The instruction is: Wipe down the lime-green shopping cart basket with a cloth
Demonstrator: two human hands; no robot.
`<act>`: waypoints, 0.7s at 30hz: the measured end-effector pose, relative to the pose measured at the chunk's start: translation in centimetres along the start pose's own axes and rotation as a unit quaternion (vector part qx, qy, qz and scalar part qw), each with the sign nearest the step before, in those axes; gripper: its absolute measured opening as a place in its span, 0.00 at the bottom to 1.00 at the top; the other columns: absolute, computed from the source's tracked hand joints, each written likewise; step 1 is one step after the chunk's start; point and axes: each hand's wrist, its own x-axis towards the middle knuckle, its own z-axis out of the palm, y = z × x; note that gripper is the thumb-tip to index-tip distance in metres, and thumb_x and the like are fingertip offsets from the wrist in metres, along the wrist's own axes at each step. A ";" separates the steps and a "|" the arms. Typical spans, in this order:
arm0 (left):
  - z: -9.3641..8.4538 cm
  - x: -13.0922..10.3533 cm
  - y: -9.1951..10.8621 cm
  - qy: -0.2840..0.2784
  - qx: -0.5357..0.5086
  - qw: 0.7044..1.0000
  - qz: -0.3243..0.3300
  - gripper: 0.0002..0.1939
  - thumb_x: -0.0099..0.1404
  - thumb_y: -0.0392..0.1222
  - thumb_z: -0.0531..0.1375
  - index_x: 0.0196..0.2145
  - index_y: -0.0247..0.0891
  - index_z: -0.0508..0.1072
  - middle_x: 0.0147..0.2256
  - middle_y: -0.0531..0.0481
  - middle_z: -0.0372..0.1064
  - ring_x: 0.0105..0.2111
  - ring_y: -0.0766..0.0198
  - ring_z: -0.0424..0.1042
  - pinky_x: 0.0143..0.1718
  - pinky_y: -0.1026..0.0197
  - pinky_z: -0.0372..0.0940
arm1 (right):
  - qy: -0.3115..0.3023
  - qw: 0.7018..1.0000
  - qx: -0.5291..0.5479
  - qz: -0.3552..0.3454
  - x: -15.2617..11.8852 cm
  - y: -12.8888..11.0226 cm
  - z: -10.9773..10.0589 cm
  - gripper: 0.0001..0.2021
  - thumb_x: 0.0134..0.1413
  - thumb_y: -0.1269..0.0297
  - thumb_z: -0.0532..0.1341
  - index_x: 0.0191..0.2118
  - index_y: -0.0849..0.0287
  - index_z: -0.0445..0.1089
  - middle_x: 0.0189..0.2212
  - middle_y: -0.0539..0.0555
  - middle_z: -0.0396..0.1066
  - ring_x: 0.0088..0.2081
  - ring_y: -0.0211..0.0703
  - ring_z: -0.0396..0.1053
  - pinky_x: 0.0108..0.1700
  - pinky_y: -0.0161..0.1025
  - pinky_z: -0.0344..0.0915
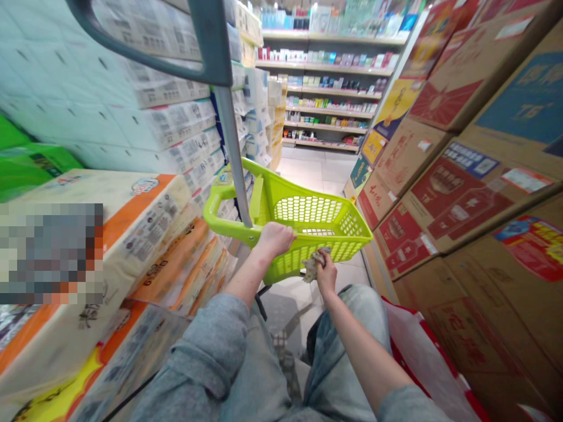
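A lime-green shopping basket (pixel 264 193) with perforated walls and a long grey pull handle (pixel 234 152) stands in front of my knees. Closed over its near rim is my left hand (pixel 277 239), close to the foot of the handle. My right hand (pixel 326 274) pinches a crumpled, pale patterned cloth (pixel 312 265) against the outside of the basket's near wall. Through the lattice the basket's floor looks bare. Part of the cloth is hidden behind my right fingers.
Packs of tissue paper (pixel 145 228) are stacked close on the left. Tall piles of printed cardboard boxes (pixel 457 187) line the right side, with a red-and-white bag (pixel 417 346) beside my leg. Shelves of small goods (pixel 329 88) stand beyond the tiled floor (pixel 323 167).
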 end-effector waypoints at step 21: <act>-0.3 -0.1 0.2 0.010 0.009 1.000 0.000 0.19 0.65 0.45 0.49 0.32 0.30 0.75 0.27 0.38 0.72 0.31 0.53 0.73 0.29 0.58 0.59 | -0.052 0.996 0.011 -0.077 -0.3 -2.1 -0.4 0.19 0.48 0.68 0.51 0.46 0.58 0.69 0.43 0.56 0.72 0.44 0.45 0.69 0.48 0.42 0.64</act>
